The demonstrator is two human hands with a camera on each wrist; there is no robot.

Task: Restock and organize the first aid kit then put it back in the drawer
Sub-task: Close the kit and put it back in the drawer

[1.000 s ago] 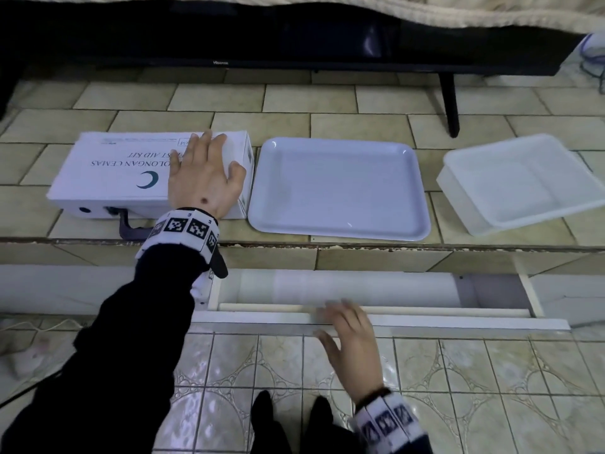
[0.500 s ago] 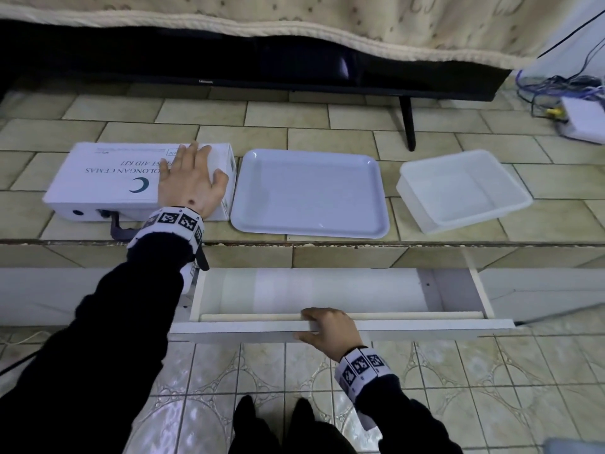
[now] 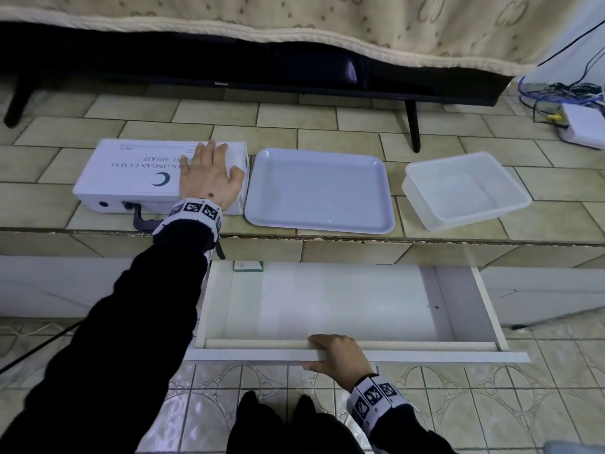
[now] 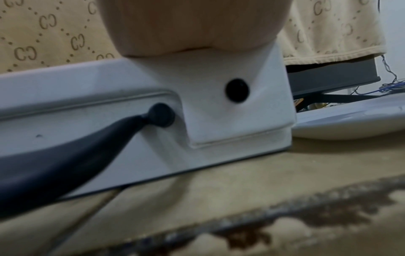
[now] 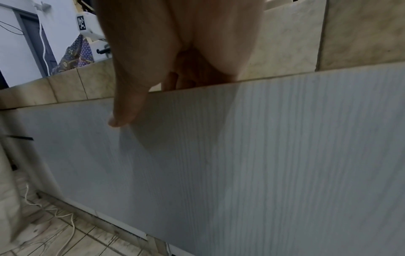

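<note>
A white first aid kit box (image 3: 131, 173) with a dark handle (image 3: 140, 217) lies closed on the tiled ledge at the left. My left hand (image 3: 211, 175) rests flat on its lid, fingers straight; in the left wrist view my palm (image 4: 192, 26) sits on the kit (image 4: 230, 121). Below the ledge a white drawer (image 3: 327, 303) stands pulled out. My right hand (image 3: 337, 355) grips its front panel (image 3: 442, 356), fingers curled over the top edge and thumb on the face (image 5: 263, 155). A small white and green packet (image 3: 247, 266) lies at the drawer's back left.
A white tray (image 3: 319, 190) sits beside the kit and a clear plastic tub (image 3: 465, 191) stands to its right, both empty. A television on black legs (image 3: 413, 126) stands behind under a beige cloth. Cables and a white device (image 3: 582, 129) lie at the far right.
My right hand took hold of the drawer front and pulled the drawer further out towards me. My left hand stayed flat on the kit.
</note>
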